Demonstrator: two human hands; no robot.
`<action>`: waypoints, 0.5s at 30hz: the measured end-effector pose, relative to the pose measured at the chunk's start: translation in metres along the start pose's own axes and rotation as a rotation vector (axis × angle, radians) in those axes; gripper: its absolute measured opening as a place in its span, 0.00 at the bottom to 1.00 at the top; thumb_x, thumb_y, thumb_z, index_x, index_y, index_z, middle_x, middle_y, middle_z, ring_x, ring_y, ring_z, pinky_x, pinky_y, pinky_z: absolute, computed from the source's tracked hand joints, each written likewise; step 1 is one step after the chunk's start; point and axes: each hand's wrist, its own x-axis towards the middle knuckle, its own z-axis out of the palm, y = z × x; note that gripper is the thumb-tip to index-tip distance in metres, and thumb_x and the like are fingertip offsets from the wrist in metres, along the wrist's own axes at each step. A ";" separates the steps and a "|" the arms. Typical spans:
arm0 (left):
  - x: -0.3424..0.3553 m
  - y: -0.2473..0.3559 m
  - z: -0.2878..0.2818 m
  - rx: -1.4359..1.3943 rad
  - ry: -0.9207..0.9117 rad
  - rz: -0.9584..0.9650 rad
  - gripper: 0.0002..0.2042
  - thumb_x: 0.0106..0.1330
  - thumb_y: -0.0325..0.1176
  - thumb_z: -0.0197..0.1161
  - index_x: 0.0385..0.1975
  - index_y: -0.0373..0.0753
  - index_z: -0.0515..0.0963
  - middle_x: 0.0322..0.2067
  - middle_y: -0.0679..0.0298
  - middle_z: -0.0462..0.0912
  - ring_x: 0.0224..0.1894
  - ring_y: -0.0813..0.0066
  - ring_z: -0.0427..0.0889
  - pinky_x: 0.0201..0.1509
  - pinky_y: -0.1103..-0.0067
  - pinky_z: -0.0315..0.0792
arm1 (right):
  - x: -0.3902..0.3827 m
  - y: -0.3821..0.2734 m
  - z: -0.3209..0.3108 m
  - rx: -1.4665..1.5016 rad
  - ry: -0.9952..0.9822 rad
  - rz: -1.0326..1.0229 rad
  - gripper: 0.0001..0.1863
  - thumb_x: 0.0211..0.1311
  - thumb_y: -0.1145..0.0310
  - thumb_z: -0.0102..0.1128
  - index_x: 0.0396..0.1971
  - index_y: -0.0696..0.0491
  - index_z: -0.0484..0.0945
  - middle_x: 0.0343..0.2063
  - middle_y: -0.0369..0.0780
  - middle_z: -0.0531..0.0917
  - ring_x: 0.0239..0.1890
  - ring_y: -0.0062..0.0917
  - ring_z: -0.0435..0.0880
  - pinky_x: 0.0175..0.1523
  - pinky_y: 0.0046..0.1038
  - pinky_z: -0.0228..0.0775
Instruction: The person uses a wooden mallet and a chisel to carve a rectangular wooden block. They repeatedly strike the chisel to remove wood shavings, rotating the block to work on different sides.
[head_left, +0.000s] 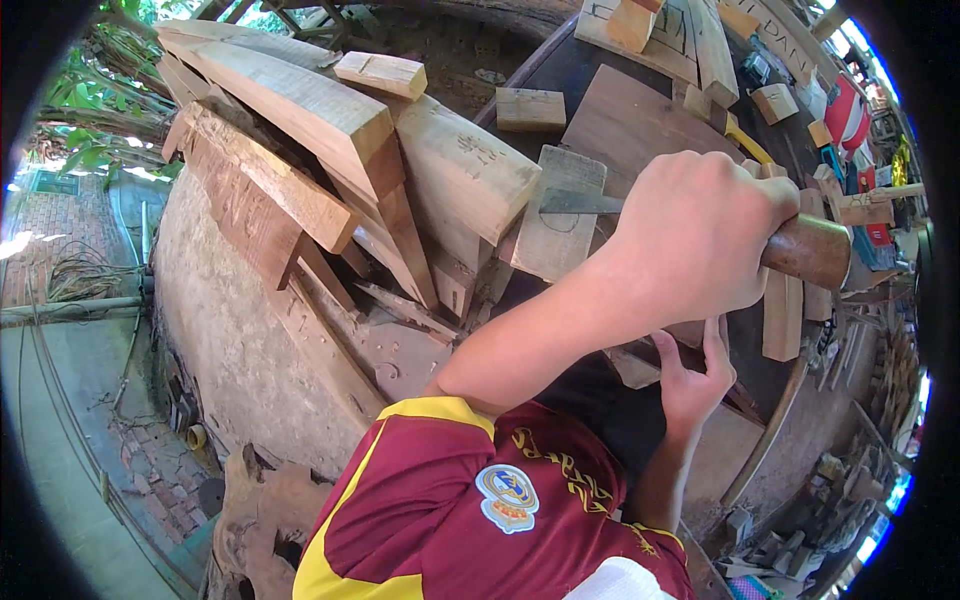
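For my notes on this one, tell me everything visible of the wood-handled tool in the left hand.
The wood-handled tool has a thick, rounded brown handle that looks like worn wood, and a flat, grey, metal-looking blade. The left hand is closed around it, hiding the middle and where the parts join. The tool slopes slightly, blade pointing left, handle end right and lower in view. The blade overlaps a pale wooden block; contact there can't be judged.

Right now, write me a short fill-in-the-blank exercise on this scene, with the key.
1. The left hand grips a tool whose cylindrical ____ is brown.
2. Its flat metal blade points toward the picture's ____ side.
3. The maroon sleeve ends in a ____ cuff.
Missing words: handle; left; yellow.
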 end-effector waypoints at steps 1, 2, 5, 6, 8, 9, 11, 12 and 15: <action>0.000 0.001 0.000 0.008 -0.009 -0.001 0.10 0.40 0.29 0.65 0.26 0.44 0.79 0.19 0.56 0.78 0.26 0.51 0.81 0.30 0.63 0.75 | 0.000 0.000 0.000 -0.003 -0.002 0.004 0.40 0.46 0.59 0.78 0.56 0.65 0.71 0.56 0.58 0.74 0.60 0.48 0.73 0.62 0.39 0.65; 0.000 0.002 -0.001 0.015 -0.019 -0.001 0.10 0.40 0.29 0.65 0.26 0.44 0.79 0.18 0.57 0.78 0.26 0.51 0.81 0.30 0.63 0.75 | 0.000 0.001 0.000 -0.006 -0.005 0.008 0.40 0.46 0.58 0.78 0.56 0.65 0.71 0.56 0.58 0.74 0.60 0.48 0.73 0.62 0.39 0.65; 0.001 0.002 0.001 0.028 -0.020 0.007 0.10 0.39 0.29 0.65 0.25 0.44 0.78 0.18 0.57 0.78 0.26 0.51 0.80 0.30 0.63 0.75 | -0.001 0.001 0.000 -0.013 -0.006 0.003 0.40 0.46 0.58 0.78 0.56 0.65 0.71 0.56 0.58 0.74 0.60 0.48 0.73 0.63 0.39 0.65; 0.001 0.001 0.002 0.030 -0.015 0.012 0.10 0.39 0.29 0.65 0.25 0.44 0.78 0.18 0.57 0.78 0.26 0.51 0.80 0.30 0.63 0.75 | -0.001 0.001 0.000 -0.015 -0.004 -0.002 0.41 0.46 0.58 0.77 0.56 0.65 0.71 0.56 0.58 0.74 0.60 0.47 0.73 0.63 0.39 0.65; 0.000 -0.001 0.003 0.016 -0.007 0.012 0.10 0.39 0.29 0.65 0.25 0.43 0.78 0.18 0.57 0.78 0.25 0.51 0.80 0.29 0.62 0.75 | 0.000 0.002 0.001 -0.002 0.003 -0.006 0.41 0.46 0.57 0.77 0.56 0.65 0.72 0.56 0.58 0.74 0.60 0.47 0.73 0.62 0.39 0.65; 0.000 -0.001 0.002 0.009 -0.005 0.012 0.10 0.39 0.29 0.65 0.25 0.43 0.78 0.18 0.57 0.78 0.25 0.50 0.80 0.29 0.62 0.74 | 0.000 0.001 0.001 0.005 0.007 -0.006 0.41 0.46 0.57 0.77 0.56 0.65 0.72 0.56 0.58 0.74 0.60 0.47 0.73 0.62 0.39 0.66; 0.001 -0.001 0.002 0.016 -0.009 0.016 0.10 0.39 0.29 0.65 0.25 0.43 0.78 0.17 0.57 0.77 0.25 0.50 0.80 0.29 0.62 0.74 | 0.000 0.001 0.000 0.002 0.006 -0.015 0.40 0.46 0.57 0.77 0.56 0.65 0.72 0.56 0.58 0.74 0.60 0.47 0.74 0.62 0.39 0.66; 0.000 -0.001 0.001 0.020 -0.011 0.018 0.10 0.39 0.29 0.65 0.25 0.43 0.78 0.17 0.57 0.77 0.25 0.50 0.80 0.29 0.62 0.74 | 0.000 0.001 0.000 0.001 0.004 -0.020 0.40 0.46 0.57 0.77 0.56 0.65 0.72 0.56 0.57 0.74 0.60 0.47 0.74 0.62 0.39 0.66; 0.000 -0.001 0.001 0.025 -0.018 0.030 0.11 0.38 0.29 0.65 0.25 0.43 0.78 0.17 0.57 0.77 0.25 0.50 0.80 0.29 0.63 0.74 | 0.000 0.001 0.000 -0.020 0.003 -0.023 0.39 0.47 0.58 0.77 0.56 0.66 0.72 0.56 0.57 0.74 0.60 0.47 0.74 0.61 0.38 0.67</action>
